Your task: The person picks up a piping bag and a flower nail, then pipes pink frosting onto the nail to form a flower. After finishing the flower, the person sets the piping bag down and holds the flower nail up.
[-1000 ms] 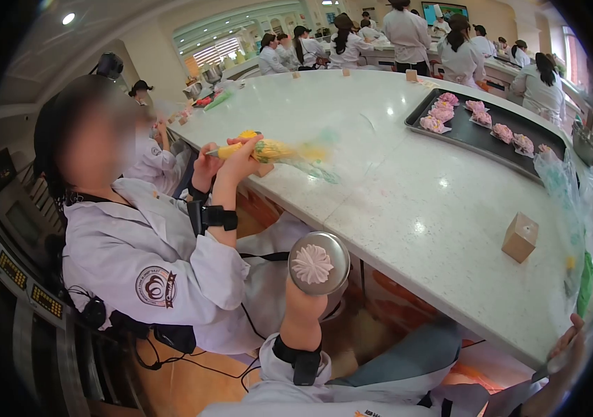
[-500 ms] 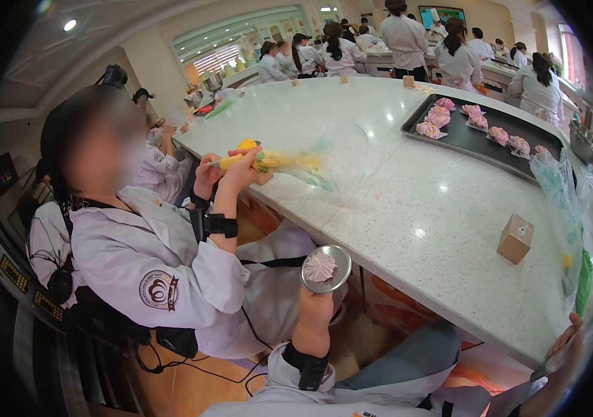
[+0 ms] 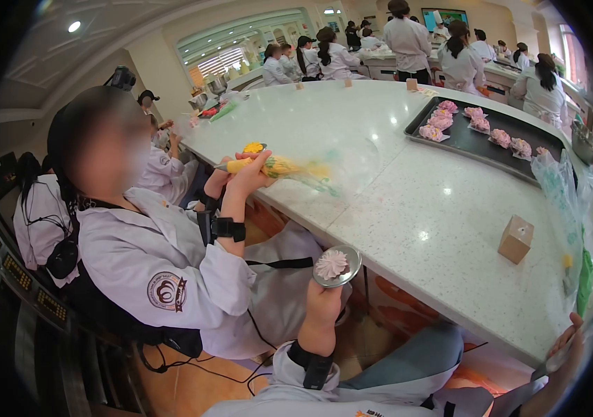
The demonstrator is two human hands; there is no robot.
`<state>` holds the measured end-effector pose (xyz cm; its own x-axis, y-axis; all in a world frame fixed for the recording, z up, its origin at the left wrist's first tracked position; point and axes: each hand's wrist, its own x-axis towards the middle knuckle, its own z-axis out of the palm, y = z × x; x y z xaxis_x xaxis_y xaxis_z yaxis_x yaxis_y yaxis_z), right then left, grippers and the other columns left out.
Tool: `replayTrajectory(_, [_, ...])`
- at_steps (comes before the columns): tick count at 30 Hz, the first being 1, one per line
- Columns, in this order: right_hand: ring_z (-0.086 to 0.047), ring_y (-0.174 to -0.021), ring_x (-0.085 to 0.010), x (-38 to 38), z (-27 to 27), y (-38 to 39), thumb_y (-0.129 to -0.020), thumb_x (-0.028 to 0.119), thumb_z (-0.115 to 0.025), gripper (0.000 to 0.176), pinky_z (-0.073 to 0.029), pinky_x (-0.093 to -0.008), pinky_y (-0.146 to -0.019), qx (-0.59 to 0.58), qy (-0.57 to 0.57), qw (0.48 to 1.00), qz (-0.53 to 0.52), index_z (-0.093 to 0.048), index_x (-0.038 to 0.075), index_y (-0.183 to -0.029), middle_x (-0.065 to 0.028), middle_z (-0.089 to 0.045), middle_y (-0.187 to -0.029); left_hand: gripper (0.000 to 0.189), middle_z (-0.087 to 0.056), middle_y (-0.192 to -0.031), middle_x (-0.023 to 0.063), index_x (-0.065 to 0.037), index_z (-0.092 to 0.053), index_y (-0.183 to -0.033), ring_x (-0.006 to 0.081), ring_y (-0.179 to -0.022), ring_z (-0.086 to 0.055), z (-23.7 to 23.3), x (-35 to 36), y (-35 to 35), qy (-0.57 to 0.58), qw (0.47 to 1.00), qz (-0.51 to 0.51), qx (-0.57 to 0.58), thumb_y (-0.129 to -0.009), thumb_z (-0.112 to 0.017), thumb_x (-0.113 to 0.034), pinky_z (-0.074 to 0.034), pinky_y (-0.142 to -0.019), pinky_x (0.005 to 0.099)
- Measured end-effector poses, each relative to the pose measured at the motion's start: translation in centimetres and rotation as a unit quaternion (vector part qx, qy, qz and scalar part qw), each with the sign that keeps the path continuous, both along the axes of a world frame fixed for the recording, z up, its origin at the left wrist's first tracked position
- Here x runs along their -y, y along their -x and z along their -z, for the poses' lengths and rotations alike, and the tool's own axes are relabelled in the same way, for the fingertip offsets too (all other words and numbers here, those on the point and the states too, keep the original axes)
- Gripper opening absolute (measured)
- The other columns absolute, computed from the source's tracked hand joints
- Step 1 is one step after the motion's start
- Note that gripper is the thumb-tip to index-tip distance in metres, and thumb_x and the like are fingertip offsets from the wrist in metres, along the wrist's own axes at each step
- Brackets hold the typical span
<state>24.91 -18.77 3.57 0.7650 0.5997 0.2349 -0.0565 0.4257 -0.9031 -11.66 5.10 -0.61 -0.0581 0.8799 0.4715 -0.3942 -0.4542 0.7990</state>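
My left hand (image 3: pixel 324 306) is closed under a round metal flower nail (image 3: pixel 356 267), holding it above my lap. A pale pink piped cream flower (image 3: pixel 331 265) sits on the nail's disc. At the far right edge, my right hand (image 3: pixel 569 342) is bent round a narrow greyish thing beside the table edge; its kind is too blurred to tell. Just above that hand lie clear plastic piping bags (image 3: pixel 559 198) and a green-filled piping bag (image 3: pixel 585 278).
A dark tray (image 3: pixel 474 142) bears several pink piped flowers. A small wooden block (image 3: pixel 516 240) stands on the white table (image 3: pixel 408 215). At my left a co-worker (image 3: pixel 164 257) holds a yellow piping bag (image 3: pixel 279 167) and a yellow flower (image 3: pixel 253 147). Other people stand behind.
My left hand has moved slightly right and up in view, and the flower nail has tilted and turned. The co-worker's hands have shifted a little. My right hand looks nearly still.
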Motion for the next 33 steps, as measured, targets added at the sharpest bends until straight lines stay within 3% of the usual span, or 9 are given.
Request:
replayTrajectory(6, [-0.034,-0.035,-0.0044,0.3,1.0,-1.3,-0.082,0.027,-0.038,0.038,-0.034,-0.0165,-0.030,-0.006,0.006,1.000,-0.003,-0.037,-0.004,-0.105,0.0021,-0.033,-0.050,0.025,-0.050,-0.097,0.0061,0.003,-0.046,-0.099,0.0118,-0.088,-0.047,-1.3,0.9,-0.5,0.002,0.998,-0.019,-0.064,-0.075,-0.048,-0.001,-0.037,-0.076,0.0223])
replayTrajectory(23, [-0.034,-0.032,-0.0048,0.2,0.2,-0.6,-0.082,0.025,-0.038,0.037,-0.031,-0.0170,-0.029,-0.010,0.028,0.999,0.045,-0.039,-0.003,-0.105,0.0020,-0.033,-0.048,0.027,-0.051,-0.094,0.0056,0.002,-0.046,-0.099,0.0110,-0.084,-0.049,-1.1,1.1,-1.4,0.027,0.998,0.015,-0.058,-0.073,-0.051,0.000,-0.040,-0.071,0.0203])
replayTrajectory(33, [-0.034,-0.035,-0.0046,0.2,0.0,-0.1,-0.082,0.023,-0.037,0.035,-0.034,-0.0169,-0.031,-0.015,0.006,1.000,0.003,-0.038,-0.002,-0.106,0.0015,-0.033,-0.050,0.027,-0.051,-0.095,0.0072,0.004,-0.046,-0.099,0.0126,-0.085,-0.050,-1.5,1.3,-1.9,0.019,0.999,0.019,-0.034,-0.073,-0.050,0.001,-0.039,-0.074,0.0223])
